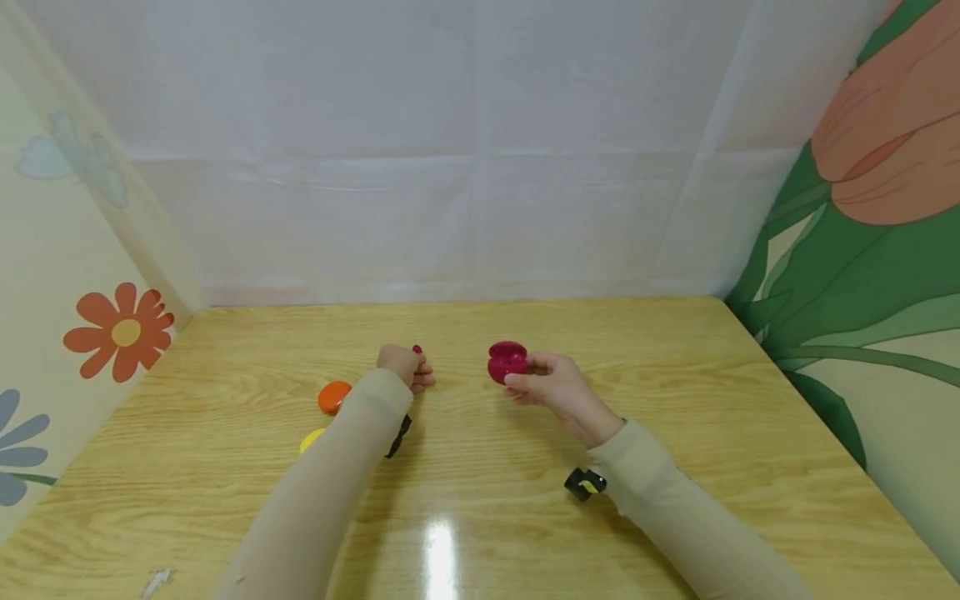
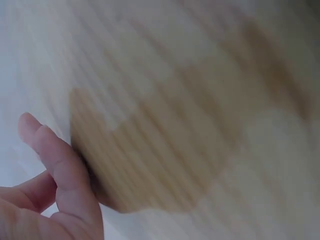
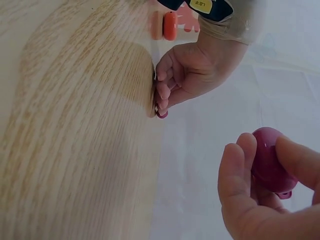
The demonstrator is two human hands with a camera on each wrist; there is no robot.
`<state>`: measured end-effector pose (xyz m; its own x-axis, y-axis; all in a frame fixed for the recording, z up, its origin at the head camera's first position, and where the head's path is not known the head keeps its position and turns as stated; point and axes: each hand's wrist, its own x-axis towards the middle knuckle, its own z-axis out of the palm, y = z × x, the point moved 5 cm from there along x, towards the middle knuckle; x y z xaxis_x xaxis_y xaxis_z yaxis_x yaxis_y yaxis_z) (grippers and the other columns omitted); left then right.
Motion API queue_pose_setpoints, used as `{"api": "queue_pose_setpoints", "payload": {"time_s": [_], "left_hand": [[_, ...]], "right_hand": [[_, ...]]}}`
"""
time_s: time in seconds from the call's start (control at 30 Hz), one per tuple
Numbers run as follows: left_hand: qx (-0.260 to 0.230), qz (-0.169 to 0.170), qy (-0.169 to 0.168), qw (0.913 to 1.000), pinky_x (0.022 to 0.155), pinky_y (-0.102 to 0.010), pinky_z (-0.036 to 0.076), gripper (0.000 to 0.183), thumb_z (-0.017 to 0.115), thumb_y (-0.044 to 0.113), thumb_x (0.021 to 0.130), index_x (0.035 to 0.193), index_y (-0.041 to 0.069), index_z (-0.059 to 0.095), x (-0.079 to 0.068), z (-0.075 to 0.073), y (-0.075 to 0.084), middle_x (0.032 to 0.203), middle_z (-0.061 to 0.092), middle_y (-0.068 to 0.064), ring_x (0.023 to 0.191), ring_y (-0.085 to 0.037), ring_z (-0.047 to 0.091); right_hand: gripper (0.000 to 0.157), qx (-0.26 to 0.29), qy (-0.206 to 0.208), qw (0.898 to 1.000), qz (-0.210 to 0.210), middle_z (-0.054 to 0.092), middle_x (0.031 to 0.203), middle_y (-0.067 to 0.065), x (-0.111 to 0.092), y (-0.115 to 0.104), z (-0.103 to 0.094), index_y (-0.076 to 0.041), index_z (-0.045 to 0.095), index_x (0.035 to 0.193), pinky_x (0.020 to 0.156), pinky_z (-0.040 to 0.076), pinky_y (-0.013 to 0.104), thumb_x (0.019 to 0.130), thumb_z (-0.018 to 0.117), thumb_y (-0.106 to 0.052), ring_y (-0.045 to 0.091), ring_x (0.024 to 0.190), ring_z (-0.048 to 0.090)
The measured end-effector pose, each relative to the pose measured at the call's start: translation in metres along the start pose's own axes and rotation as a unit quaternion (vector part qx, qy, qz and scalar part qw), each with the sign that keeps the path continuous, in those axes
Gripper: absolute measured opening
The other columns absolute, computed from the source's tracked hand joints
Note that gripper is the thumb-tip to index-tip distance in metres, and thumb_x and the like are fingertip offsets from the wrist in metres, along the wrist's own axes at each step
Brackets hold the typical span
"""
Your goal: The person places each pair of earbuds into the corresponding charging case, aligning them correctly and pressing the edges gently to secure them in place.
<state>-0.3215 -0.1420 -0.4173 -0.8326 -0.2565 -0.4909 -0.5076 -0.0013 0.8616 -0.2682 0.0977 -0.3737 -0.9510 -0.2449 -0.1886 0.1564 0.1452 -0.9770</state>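
Observation:
My right hand [image 1: 558, 387] holds a round magenta earbud case [image 1: 507, 364] above the table, its lid raised toward the back. In the right wrist view the case [image 3: 270, 161] sits between thumb and fingers. To its left, my left hand [image 1: 405, 367] is low at the tabletop and pinches a small magenta earbud [image 1: 417, 349], mostly hidden by the fingertips. That earbud [image 3: 162, 114] shows just past the fingertips in the right wrist view. The left wrist view shows some fingers [image 2: 65, 165] of the left hand but not the earbud.
An orange round case [image 1: 333, 397] and a yellow one [image 1: 311, 439] lie on the wooden table [image 1: 480, 467] by the left forearm, which partly covers them. Black wrist cameras [image 1: 586, 483] hang under both sleeves. A white sheet [image 1: 480, 167] stands behind the table, with painted panels at both sides.

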Motion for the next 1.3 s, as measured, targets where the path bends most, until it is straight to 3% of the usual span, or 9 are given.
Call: {"api": "queue_pose_setpoints", "payload": {"time_s": [0.37, 0.53, 0.7, 0.8, 1.03, 1.3], "left_hand": [[-0.041, -0.016, -0.05, 0.9978, 0.045, -0.019, 0.045, 0.028, 0.046, 0.011, 0.106, 0.13, -0.004, 0.052, -0.011, -0.001, 0.007, 0.057, 0.062, 0.002, 0.046, -0.007, 0.06], [-0.054, -0.014, -0.072, 0.9959, 0.046, -0.019, 0.045, 0.037, 0.044, 0.015, 0.107, 0.139, -0.004, 0.046, -0.022, 0.001, 0.011, 0.058, 0.064, 0.002, 0.046, -0.007, 0.06], [-0.071, -0.006, -0.079, 0.9943, 0.044, -0.018, 0.045, 0.043, 0.041, 0.015, 0.108, 0.147, -0.003, 0.037, -0.032, 0.001, 0.012, 0.084, 0.074, -0.01, 0.045, -0.007, 0.06], [-0.07, 0.004, -0.071, 0.995, 0.044, -0.018, 0.045, 0.046, 0.04, 0.02, 0.109, 0.15, -0.001, 0.035, -0.036, 0.0, 0.014, 0.093, 0.072, -0.01, 0.046, -0.008, 0.06], [-0.051, 0.041, -0.069, 0.9954, 0.044, -0.018, 0.045, 0.054, 0.035, 0.026, 0.11, 0.153, -0.006, 0.026, -0.049, 0.001, 0.018, 0.069, 0.057, 0.003, 0.046, -0.007, 0.06], [-0.031, 0.094, -0.076, 0.9922, 0.049, -0.019, 0.05, 0.055, 0.034, 0.029, 0.111, 0.152, -0.007, 0.03, -0.067, 0.008, 0.02, 0.076, 0.058, 0.0, 0.049, -0.007, 0.062]], "right_hand": [[0.03, 0.005, -0.005, 1.0, -0.005, 0.068, 0.106, 0.012, -0.002, -0.001, 0.002, 0.012, 0.056, 0.123, 0.078, 0.059, 0.025, 0.097, 0.061, -0.003, 0.012, 0.083, 0.07], [0.029, 0.009, -0.006, 1.0, -0.005, 0.069, 0.103, 0.011, -0.002, -0.001, 0.003, 0.012, 0.057, 0.121, 0.079, 0.059, 0.026, 0.097, 0.062, -0.003, 0.011, 0.081, 0.069], [0.028, 0.012, -0.014, 1.0, -0.013, 0.07, 0.098, 0.008, -0.004, -0.002, 0.005, 0.013, 0.057, 0.119, 0.079, 0.06, 0.026, 0.096, 0.062, -0.002, 0.011, 0.081, 0.07], [0.028, 0.014, -0.012, 1.0, -0.015, 0.07, 0.098, 0.009, -0.004, -0.002, 0.005, 0.014, 0.056, 0.119, 0.078, 0.059, 0.026, 0.096, 0.062, -0.001, 0.01, 0.08, 0.069], [0.029, 0.008, -0.004, 1.0, -0.007, 0.068, 0.1, 0.008, -0.006, -0.003, 0.004, 0.013, 0.056, 0.122, 0.08, 0.059, 0.026, 0.097, 0.061, -0.003, 0.009, 0.08, 0.068], [0.031, 0.011, -0.006, 1.0, -0.007, 0.069, 0.101, 0.009, -0.006, -0.003, 0.005, 0.013, 0.055, 0.123, 0.079, 0.059, 0.025, 0.097, 0.061, -0.004, 0.008, 0.08, 0.068]]}}
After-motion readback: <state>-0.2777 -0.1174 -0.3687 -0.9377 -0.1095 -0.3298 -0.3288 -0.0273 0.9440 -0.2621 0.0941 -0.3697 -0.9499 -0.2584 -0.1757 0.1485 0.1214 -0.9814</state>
